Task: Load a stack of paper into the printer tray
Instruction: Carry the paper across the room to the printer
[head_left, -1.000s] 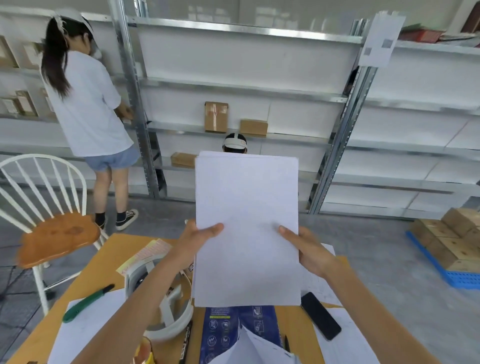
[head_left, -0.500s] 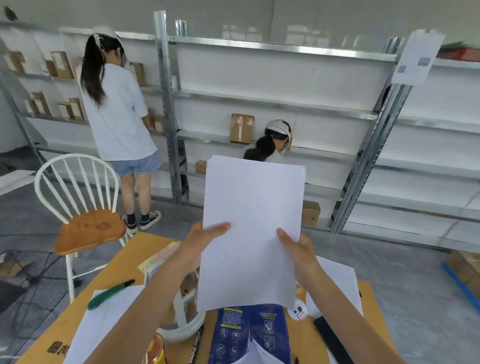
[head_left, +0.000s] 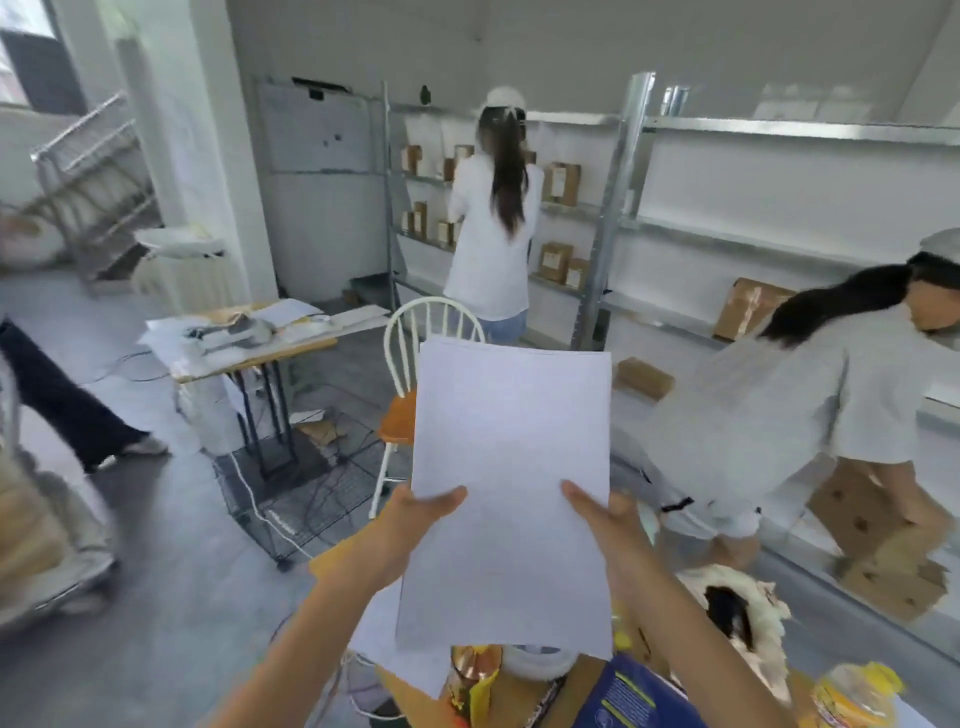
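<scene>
Far left: a person's dark trouser leg (head_left: 57, 410) is stepping across the grey floor; motion blur here. Beside it a small folding table (head_left: 249, 358) is carrying loose sheets and clutter, cables trailing underneath. A black wire rack (head_left: 291, 493) is lying on the floor just right of that table's legs.

Centre back: a person in a white shirt (head_left: 491, 249) is standing with their back to the camera, facing metal shelves (head_left: 613, 208) that are holding small brown boxes (head_left: 563, 183). A white spindle-back chair (head_left: 415, 364) with an orange seat is standing in front of that person, partly hidden by the paper.

Centre front: the paper stack (head_left: 511, 483) is being held upright in the air, above the near edge of a yellow table (head_left: 337, 558), well apart from any surface. The left hand (head_left: 421, 519) is gripping the stack's lower left edge, thumb lying across the front face, remaining fingers hidden behind the sheets. The right hand (head_left: 605, 522) is gripping the lower right edge in the same way, thumb in front, other fingers behind. Both hands are clamped on the stack.

Below the stack: a blue packet (head_left: 631, 696) and other clutter are lying on the yellow table. A yellow bottle (head_left: 857, 696) is sitting at the lower right corner.

Right: a person in a grey shirt (head_left: 810, 410) is bending forward, carrying a cardboard box (head_left: 857, 512). Blurred. No printer is showing in this view.
</scene>
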